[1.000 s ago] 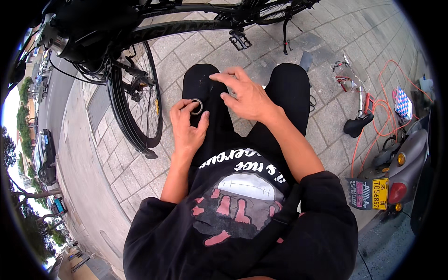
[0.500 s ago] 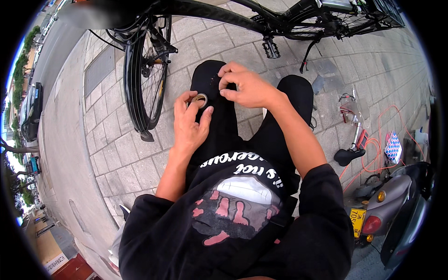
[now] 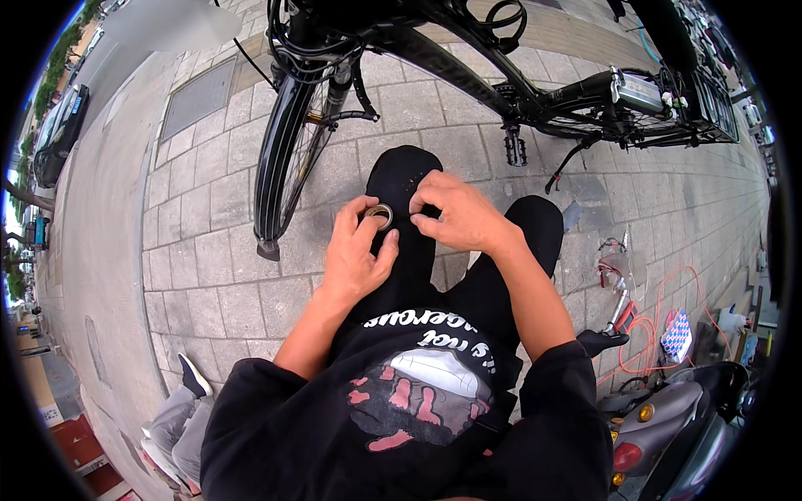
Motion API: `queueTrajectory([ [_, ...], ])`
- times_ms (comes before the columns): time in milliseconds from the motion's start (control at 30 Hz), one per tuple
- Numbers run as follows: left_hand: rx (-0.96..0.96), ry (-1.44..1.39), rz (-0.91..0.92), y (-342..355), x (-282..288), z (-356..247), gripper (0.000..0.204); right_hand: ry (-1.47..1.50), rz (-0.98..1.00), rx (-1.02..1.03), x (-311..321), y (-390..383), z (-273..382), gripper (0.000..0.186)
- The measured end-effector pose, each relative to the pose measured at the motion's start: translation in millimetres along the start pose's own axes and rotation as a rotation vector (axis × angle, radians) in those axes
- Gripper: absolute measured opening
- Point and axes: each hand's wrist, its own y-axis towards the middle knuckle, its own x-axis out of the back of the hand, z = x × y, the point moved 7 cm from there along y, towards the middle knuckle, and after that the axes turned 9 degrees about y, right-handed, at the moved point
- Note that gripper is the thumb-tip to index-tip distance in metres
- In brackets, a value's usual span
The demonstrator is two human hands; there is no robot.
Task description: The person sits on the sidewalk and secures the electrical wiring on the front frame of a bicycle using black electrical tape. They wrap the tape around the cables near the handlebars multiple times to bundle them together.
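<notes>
In the head view, the left hand has its fingers closed on a small metal ring, held over the person's black-trousered left thigh, while the thumb stands a little off it. The right hand is just beside, apart from the left, its thumb and fingertips curled close to one another; whether anything is pinched between them I cannot tell. The step in hand looks like close work on the ring, with small specks lying on the knee beyond it. The next move, I judge, calls for a steady left hold and a light, exact fingertip touch from the right. Of room, the gap between the hands is narrow, and the thigh lies close beneath. To the left, paving is open as far as the bicycle's front wheel; ahead, the pedal is well apart from the right hand. The saddle and orange hose lie off to the right, beyond the forearm, with a scooter nearer the rim.
</notes>
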Motion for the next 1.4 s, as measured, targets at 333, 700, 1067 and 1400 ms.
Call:
queueTrajectory([
  [333, -0.001, 0.078, -0.066, 11, 1, -4, 0.021, 0.113, 0.09, -0.143, 5, 7, 5, 0.019],
  [700, -0.032, 0.059, -0.087, 14, 4, 2, 0.017, 0.008, 0.195, -0.161, 7, 21, 7, 0.025],
  [1067, 0.022, 0.067, -0.094, 14, 8, 3, 0.019, 0.14, 0.227, -0.188, 2, 27, 1, 0.024],
  [1400, -0.011, 0.117, -0.103, 17, 9, -3, 0.019, 0.069, 0.111, -0.063, -2, 30, -5, 0.021],
])
